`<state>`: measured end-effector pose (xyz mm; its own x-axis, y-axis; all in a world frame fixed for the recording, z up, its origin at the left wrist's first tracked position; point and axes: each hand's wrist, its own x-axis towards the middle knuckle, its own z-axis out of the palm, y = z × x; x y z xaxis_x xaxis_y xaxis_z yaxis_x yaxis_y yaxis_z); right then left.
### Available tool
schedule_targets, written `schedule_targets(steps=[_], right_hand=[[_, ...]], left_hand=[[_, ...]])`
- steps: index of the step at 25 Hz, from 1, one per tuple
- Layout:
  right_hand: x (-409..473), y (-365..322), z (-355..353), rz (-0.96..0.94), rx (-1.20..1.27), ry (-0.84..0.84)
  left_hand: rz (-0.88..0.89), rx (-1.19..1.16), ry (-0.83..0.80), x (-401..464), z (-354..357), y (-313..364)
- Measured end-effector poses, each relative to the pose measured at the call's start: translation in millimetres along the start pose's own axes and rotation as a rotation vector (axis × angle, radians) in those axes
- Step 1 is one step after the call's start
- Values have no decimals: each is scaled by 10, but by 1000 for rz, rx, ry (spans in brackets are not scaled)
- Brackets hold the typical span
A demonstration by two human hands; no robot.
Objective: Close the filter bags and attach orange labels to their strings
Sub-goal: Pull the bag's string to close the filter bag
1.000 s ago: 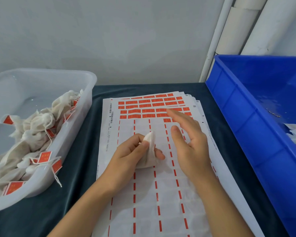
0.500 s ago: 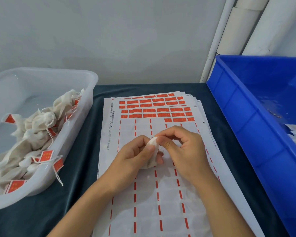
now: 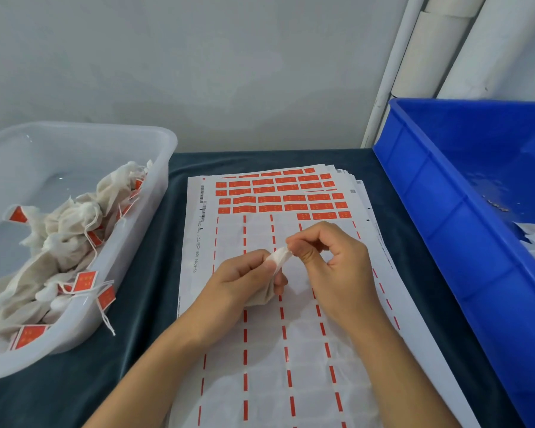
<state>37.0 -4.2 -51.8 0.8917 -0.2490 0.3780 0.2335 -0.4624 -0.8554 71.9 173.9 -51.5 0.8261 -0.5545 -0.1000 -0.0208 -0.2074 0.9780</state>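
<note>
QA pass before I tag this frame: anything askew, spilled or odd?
Minor only: a labelled string hangs over the clear bin's rim onto the cloth, and small debris lies in the blue crate. The sheet stack is fanned unevenly.

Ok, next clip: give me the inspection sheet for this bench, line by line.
Surface: dark cloth-covered table.
Job's things: label sheets stacked at centre, orange labels left only on the far rows; small white filter bag held above them.
Clutter: clear tub at left with finished bags; blue crate at right, white material in it.
Grippers: left hand grips the bag; right hand pinches its top.
Cables: nothing seen.
Surroundings: grey wall, white pipes.
</note>
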Motion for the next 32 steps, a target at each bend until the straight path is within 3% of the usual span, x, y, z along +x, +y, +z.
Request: schedule_targets(steps=[12,18,24,29,32], right_hand=[[-17,82,95,-98,-170,-123],[-48,102,155,-324,-368,-158],[-68,7,143,-410,-300,-47],[-63,-46,138,-168,-93,-89],[-57,-53,128,-76,-2,-76]], left_hand=[[17,-436,123,20,-100,-28],[-4,-373,184,56,-34,-34],[127,76,222,54,89,-9],[140,92,77,-8,67,3],[156,261,190,2,97,-46]])
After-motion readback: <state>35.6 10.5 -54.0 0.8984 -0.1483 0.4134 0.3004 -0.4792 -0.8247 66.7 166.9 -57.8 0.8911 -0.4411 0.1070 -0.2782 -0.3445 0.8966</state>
